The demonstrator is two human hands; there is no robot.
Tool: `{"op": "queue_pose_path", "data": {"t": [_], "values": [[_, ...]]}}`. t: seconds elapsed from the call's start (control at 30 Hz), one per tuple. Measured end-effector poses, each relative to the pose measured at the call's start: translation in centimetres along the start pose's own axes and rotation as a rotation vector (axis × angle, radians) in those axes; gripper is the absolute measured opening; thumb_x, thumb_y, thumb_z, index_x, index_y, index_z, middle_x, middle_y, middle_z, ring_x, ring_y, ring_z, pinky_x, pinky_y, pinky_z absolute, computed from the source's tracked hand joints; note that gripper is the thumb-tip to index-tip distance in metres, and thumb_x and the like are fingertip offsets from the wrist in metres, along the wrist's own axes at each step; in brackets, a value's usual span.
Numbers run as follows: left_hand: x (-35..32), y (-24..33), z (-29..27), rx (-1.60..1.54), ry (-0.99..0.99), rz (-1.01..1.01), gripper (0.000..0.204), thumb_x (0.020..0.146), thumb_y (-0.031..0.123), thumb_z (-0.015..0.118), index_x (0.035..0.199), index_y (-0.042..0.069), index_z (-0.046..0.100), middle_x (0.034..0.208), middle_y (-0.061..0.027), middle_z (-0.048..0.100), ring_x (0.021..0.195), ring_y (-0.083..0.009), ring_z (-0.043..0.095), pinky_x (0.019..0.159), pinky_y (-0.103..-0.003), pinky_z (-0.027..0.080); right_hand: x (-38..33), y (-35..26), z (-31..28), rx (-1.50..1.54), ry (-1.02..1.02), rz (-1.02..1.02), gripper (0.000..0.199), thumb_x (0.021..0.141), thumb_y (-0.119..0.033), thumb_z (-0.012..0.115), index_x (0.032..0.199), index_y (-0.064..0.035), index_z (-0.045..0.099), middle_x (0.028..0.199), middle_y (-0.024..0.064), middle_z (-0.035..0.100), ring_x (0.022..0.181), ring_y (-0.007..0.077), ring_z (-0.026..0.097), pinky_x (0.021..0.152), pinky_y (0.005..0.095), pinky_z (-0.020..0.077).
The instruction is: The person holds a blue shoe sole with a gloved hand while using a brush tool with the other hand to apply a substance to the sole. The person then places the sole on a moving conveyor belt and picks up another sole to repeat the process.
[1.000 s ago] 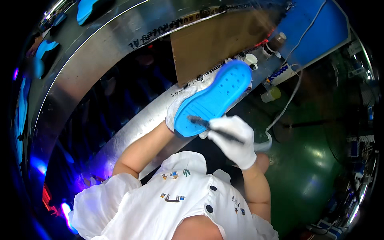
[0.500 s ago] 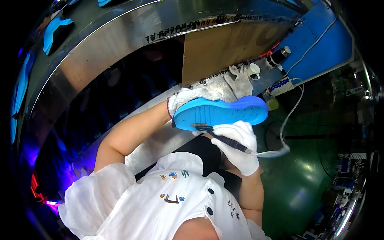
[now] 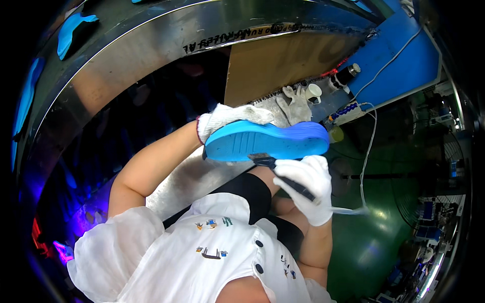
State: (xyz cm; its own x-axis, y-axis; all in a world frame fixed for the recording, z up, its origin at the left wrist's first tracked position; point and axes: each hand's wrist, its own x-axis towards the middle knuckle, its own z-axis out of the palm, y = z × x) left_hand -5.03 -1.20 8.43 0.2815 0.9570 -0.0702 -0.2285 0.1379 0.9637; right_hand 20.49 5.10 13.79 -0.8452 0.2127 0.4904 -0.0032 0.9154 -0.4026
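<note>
Gloves covered both hands. Left hand (image 3: 227, 118) was curled around the heel end of a blue sole (image 3: 265, 143), holding it on edge in the air above the person's lap. Right hand (image 3: 305, 184), at five o'clock from the sole, was clenched on a dark brush (image 3: 283, 177) whose tip touched the sole's lower edge. At one o'clock, a spare glove (image 3: 295, 103) and a white cup (image 3: 314, 93) lay on the worktop (image 3: 275, 108).
</note>
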Motion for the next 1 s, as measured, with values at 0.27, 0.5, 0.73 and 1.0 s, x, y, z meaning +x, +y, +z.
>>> {"op": "queue_pose_path", "data": {"t": [0.27, 0.5, 0.73, 1.0], "values": [[-1.9, 2.3, 0.8, -0.076, 0.208, -0.217, 0.086, 0.045, 0.039, 0.095, 0.120, 0.009, 0.064, 0.118, -0.0145, 0.065, 0.115, -0.0292, 0.061, 0.100, -0.039, 0.047, -0.4, -0.6, -1.3, -0.143, -0.079, -0.078, 0.024, 0.070, -0.013, 0.076, 0.093, -0.0104, 0.069, 0.098, 0.0027, 0.071, 0.072, 0.0217, 0.059, 0.077, 0.0369, 0.0432], [-1.8, 0.5, 1.6, -0.564, 0.150, -0.145, 0.072, 0.092, 0.060, 0.046, 0.130, -0.001, 0.055, 0.101, -0.0281, 0.067, 0.070, -0.0340, 0.070, 0.053, -0.041, 0.060, -0.9, -0.2, -1.5, -0.024, 0.035, -0.029, 0.024, 0.067, -0.011, 0.081, 0.089, -0.0118, 0.071, 0.089, 0.0012, 0.071, 0.071, 0.0187, 0.058, 0.074, 0.0322, 0.0415], [0.3, -2.1, 8.0, -1.436, 0.231, 0.248, 0.076, 0.092, 0.061, 0.053, 0.142, 0.006, 0.042, 0.120, -0.0235, 0.062, 0.097, -0.0377, 0.067, 0.082, -0.048, 0.058, -0.7, -0.5, 4.6, -0.231, 0.316, -0.049, 0.029, 0.073, -0.012, 0.079, 0.101, -0.0109, 0.070, 0.099, 0.0029, 0.069, 0.081, 0.0212, 0.060, 0.078, 0.0358, 0.0444], [-9.4, 0.8, 6.8, -0.999, 0.047, 0.380, 0.086, 0.092, 0.067, 0.039, 0.148, 0.002, 0.032, 0.121, -0.0351, 0.056, 0.097, -0.0503, 0.063, 0.077, -0.058, 0.056, -3.4, -3.4, 2.7, 0.711, 0.674, 0.222, 0.035, 0.090, -0.031, 0.066, 0.104, -0.0019, 0.052, 0.089, 0.0116, 0.060, 0.082, 0.0200, 0.052, 0.072, 0.0323, 0.0448]]}}
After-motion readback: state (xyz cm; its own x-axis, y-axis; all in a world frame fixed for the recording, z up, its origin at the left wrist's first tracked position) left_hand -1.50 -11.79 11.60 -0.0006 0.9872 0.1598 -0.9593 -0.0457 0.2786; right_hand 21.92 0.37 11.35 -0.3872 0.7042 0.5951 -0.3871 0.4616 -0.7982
